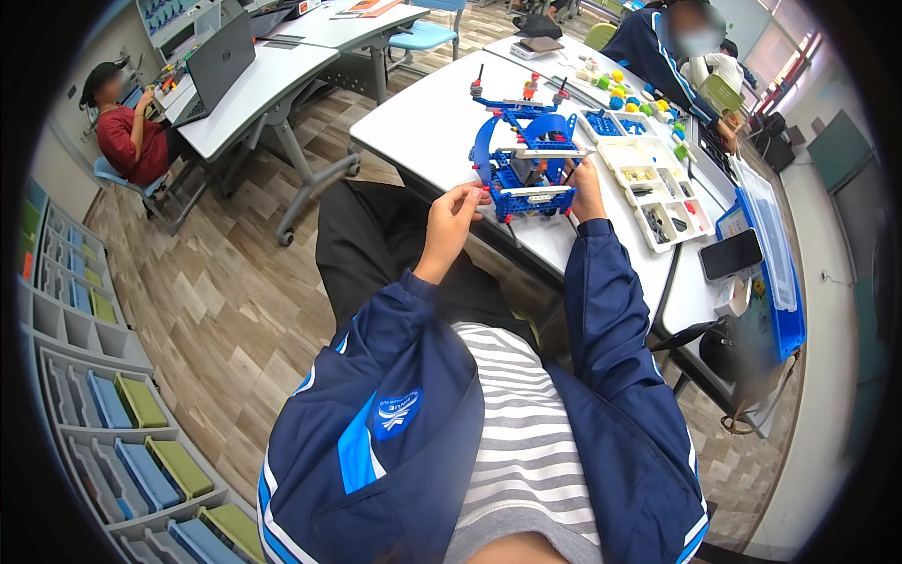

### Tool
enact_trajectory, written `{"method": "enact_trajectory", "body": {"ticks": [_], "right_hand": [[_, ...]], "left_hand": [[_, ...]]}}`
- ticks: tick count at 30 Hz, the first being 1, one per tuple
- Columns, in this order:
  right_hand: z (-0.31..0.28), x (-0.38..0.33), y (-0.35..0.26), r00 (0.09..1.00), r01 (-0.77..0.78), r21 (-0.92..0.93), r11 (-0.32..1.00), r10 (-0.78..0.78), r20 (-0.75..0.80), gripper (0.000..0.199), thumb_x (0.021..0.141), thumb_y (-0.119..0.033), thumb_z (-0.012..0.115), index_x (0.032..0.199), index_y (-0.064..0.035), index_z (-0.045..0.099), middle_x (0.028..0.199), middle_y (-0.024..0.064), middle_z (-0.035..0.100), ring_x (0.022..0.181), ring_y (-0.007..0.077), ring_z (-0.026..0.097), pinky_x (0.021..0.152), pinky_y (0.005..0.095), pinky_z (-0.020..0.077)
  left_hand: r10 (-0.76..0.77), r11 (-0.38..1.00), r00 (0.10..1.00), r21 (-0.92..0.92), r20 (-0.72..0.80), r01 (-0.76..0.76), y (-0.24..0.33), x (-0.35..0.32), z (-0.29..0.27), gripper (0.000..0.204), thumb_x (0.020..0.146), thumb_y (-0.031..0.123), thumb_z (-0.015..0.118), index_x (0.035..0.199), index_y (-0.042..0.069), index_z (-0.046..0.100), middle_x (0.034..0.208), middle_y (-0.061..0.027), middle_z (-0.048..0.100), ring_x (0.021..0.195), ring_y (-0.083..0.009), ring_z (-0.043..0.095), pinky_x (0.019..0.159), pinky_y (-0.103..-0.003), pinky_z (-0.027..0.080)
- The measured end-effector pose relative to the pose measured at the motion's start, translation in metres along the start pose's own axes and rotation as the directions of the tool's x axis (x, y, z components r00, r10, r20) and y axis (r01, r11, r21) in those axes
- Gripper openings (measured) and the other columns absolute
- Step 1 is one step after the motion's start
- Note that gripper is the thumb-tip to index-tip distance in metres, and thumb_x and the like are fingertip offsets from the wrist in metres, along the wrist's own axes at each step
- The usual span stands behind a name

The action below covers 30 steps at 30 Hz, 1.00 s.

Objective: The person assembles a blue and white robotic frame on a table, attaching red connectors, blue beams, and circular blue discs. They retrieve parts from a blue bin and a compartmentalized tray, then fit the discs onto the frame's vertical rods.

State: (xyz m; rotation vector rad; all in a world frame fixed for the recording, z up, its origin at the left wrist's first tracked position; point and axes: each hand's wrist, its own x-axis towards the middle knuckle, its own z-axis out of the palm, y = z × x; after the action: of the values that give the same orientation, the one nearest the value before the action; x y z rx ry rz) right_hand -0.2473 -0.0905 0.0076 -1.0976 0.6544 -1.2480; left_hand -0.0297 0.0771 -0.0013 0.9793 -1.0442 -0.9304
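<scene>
Two arms in dark blue sleeves (606,291) reach forward over the lap, elbows bent. The left hand (453,224) turns inward, and its thumb and fingertips pinch the near left corner of a blue brick model (531,179). The right hand (587,193) points up and holds the model's right side; some of its fingers are hidden. The model is upright between the hands, at the near edge of the white table (423,132).

Just right of it is a white tray (684,241) with lots of little boxes inside. Black bits, red bits and yellowish bits sit in different boxes. Farther right is a big blue bin (791,331), with a see-through tub or lid leaning by it. Just past the white tray, blue pieces (601,123) lie in a tray. Beyond them are round toy parts (617,101) in yellow, blue, green and white.
</scene>
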Motion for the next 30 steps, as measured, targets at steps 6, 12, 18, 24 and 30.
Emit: {"method": "enact_trajectory", "body": {"ticks": [6, 12, 18, 24, 30], "right_hand": [[0.01, -0.006, -0.008, 1.0, -0.011, -0.028, 1.0, 0.011, 0.011, 0.05, 0.097, -0.013, 0.061, 0.143, -0.0017, 0.046, 0.122, 0.0069, 0.063, 0.11, 0.013, 0.059, 0.093, 0.0319, 0.0475], [0.01, -0.006, -0.008, 1.0, -0.007, -0.041, 0.999, 0.008, 0.011, 0.053, 0.096, -0.013, 0.062, 0.143, 0.001, 0.044, 0.124, 0.0088, 0.062, 0.111, 0.0145, 0.06, 0.095, 0.0329, 0.048], [0.014, -0.008, -0.01, 1.0, 0.012, -0.04, 0.999, -0.011, 0.023, 0.043, 0.096, -0.016, 0.063, 0.136, -0.0017, 0.053, 0.119, 0.0063, 0.064, 0.107, 0.0129, 0.061, 0.093, 0.0315, 0.0483], [0.02, -0.012, -0.013, 1.0, 0.015, -0.047, 0.999, -0.015, 0.002, 0.04, 0.097, -0.026, 0.067, 0.13, -0.0048, 0.059, 0.113, 0.0023, 0.066, 0.105, 0.0096, 0.061, 0.09, 0.0292, 0.0477], [0.024, -0.016, -0.016, 1.0, 0.026, -0.039, 0.999, -0.026, -0.015, 0.043, 0.096, -0.03, 0.068, 0.13, -0.0048, 0.059, 0.11, 0.0014, 0.065, 0.101, 0.0092, 0.06, 0.086, 0.0277, 0.0467]], "left_hand": [[0.014, 1.0, 0.998, 0.003, -0.063, -0.014, -0.007, 0.003, -0.008, 0.027, 0.102, 0.022, 0.057, 0.102, -0.003, 0.068, 0.114, -0.0126, 0.07, 0.091, -0.0163, 0.071, 0.072, -0.028, 0.056], [-0.04, 0.98, 0.994, 0.192, -0.103, 0.059, 0.002, 0.016, -0.022, 0.023, 0.1, 0.018, 0.06, 0.101, -0.003, 0.067, 0.098, -0.0096, 0.074, 0.081, -0.0152, 0.072, 0.068, -0.028, 0.056], [0.285, 0.898, 0.934, 0.401, -0.214, -0.181, 0.023, 0.041, -0.007, 0.029, 0.09, 0.021, 0.073, 0.103, -0.003, 0.066, 0.091, -0.0129, 0.072, 0.073, -0.0192, 0.07, 0.063, -0.029, 0.054], [0.273, 0.883, 0.946, 0.437, -0.176, -0.173, 0.028, 0.048, 0.005, 0.03, 0.084, 0.014, 0.077, 0.102, -0.007, 0.066, 0.088, -0.015, 0.073, 0.073, -0.0201, 0.072, 0.065, -0.031, 0.056], [0.343, 0.87, 0.926, 0.425, -0.16, -0.249, 0.025, 0.051, -0.001, 0.023, 0.083, 0.009, 0.076, 0.096, -0.007, 0.067, 0.084, -0.0138, 0.074, 0.072, -0.0193, 0.072, 0.065, -0.03, 0.056]]}}
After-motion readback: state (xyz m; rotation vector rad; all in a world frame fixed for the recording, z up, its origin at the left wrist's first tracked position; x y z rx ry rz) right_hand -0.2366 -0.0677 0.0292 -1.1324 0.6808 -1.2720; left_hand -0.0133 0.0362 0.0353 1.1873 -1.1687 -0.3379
